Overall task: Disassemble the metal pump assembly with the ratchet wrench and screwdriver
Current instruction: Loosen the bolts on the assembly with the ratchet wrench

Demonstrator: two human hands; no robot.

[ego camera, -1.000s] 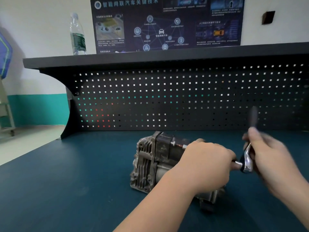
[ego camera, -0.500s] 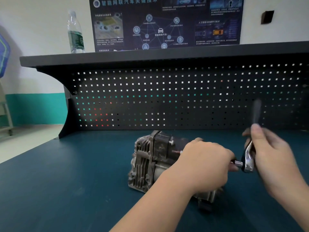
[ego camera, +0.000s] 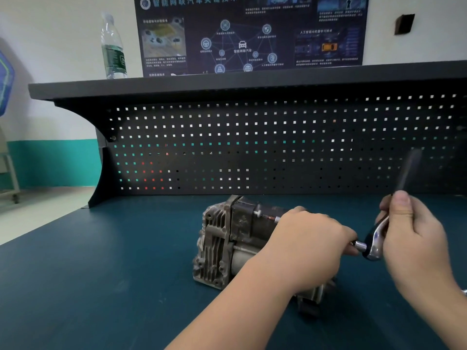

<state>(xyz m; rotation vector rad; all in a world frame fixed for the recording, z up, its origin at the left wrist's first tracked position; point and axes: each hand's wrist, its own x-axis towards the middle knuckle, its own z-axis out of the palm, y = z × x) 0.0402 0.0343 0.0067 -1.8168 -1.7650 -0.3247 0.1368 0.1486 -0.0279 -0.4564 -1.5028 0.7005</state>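
My bench: teal mat [ego camera: 101, 286], black pegboard [ego camera: 252, 147] far, shelf [ego camera: 227, 83] above. Water bottle [ego camera: 113, 46] left on shelf; poster [ego camera: 252, 34] on white wall [ego camera: 63, 34].

Ratchet wrench [ego camera: 374, 245] handle blurred — left hand [ego camera: 307, 246] hides the pump's [ego camera: 222, 238] right end.

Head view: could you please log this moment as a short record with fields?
surface: dark teal workbench
workpiece: metal pump assembly, lying on the bench
left hand: over the pump's right end, steadying it; finger contact hidden
right hand: grips the ratchet wrench
wrench: head at the pump's right end, handle up, blurred
screwdriver: not in view
shelf: water bottle upright
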